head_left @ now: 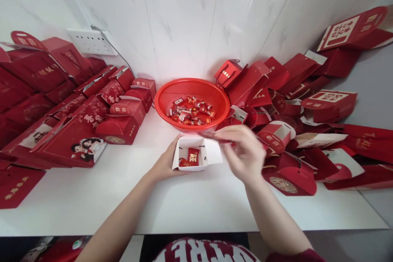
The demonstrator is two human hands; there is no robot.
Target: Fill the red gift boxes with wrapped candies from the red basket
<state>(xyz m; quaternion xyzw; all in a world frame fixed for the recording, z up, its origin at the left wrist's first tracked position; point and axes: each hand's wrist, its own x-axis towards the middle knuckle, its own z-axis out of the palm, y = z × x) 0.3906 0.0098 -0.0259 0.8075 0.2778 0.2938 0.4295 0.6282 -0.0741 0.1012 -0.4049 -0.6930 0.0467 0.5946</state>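
An open candy box (201,167) with a white inside stands on the white table in front of me. My left hand (167,161) is closed around its left side. Inside lie a few red wrapped candies (193,156) with gold print. To the right of the box, slightly above it, my right hand (242,151) pinches a thin dark red wrapped candy (211,135), smeared by motion. Just behind the box, a red plastic basket (162,102) holds many small candies (192,111) in red and other wrappers.
Red gift boxes (64,139) stand in rows on the left. A loose heap of red boxes (285,131) fills the right side. A tiled wall (181,20) with a power socket (91,41) and a cable closes off the back. The white table (196,208) ends near my body.
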